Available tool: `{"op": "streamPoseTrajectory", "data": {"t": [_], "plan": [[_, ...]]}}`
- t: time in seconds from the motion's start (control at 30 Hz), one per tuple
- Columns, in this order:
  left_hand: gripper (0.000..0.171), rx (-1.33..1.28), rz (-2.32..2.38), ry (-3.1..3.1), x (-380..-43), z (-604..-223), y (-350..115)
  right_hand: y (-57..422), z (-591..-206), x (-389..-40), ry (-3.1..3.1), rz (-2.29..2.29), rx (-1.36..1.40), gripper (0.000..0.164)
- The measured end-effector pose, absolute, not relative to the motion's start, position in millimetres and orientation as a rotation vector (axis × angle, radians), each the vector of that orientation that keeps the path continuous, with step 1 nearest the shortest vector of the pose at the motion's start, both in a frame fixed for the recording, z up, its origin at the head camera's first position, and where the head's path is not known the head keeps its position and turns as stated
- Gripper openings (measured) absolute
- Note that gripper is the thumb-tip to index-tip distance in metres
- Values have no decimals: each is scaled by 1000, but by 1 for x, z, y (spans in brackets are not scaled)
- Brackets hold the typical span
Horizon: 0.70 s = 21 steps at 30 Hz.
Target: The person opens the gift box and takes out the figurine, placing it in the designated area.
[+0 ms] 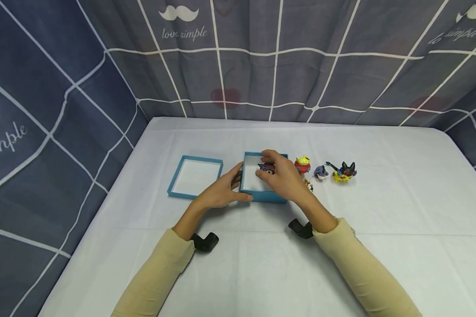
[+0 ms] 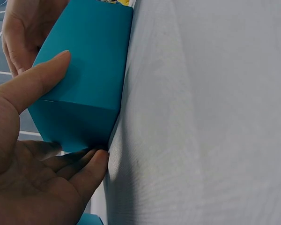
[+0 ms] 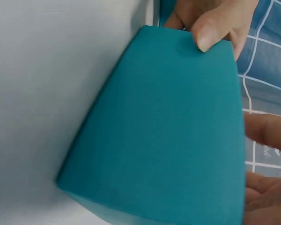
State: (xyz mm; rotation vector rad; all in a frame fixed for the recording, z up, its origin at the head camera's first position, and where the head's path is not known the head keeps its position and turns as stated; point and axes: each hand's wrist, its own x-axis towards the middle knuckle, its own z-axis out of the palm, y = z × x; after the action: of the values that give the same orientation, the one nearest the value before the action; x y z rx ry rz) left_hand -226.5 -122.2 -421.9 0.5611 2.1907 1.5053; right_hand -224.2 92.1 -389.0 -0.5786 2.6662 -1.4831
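Observation:
A teal box (image 1: 263,197) with a white inside stands uncovered on the white table. At its left side, my left hand (image 1: 218,190) grips the near corner. In the left wrist view, the thumb (image 2: 44,79) lies on the front wall and the fingers bend against the side. Over the box's right part reaches my right hand (image 1: 283,176), its thumb and fingers about a small purple toy figure (image 1: 267,167) inside. The right wrist view shows these fingers behind the box wall (image 3: 164,126), which hides the figure there.
Left of the box lies its teal-rimmed lid (image 1: 200,174), white inside up. To the right stand a red-and-yellow toy figure (image 1: 303,164), a grey-blue one (image 1: 321,172) and a black-and-yellow one (image 1: 344,172). Tiny brownish pieces (image 1: 307,182) lie beside the right hand. Grid-patterned curtains (image 1: 246,75) border the table.

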Motion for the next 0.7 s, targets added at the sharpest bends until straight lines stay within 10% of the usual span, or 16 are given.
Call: {"op": "streamPoseTrajectory", "data": {"t": [0.7], "plan": [[105, 583, 1513, 2174, -228, -422, -123, 89, -390, -232, 2719, -1275, -546, 61]]}}
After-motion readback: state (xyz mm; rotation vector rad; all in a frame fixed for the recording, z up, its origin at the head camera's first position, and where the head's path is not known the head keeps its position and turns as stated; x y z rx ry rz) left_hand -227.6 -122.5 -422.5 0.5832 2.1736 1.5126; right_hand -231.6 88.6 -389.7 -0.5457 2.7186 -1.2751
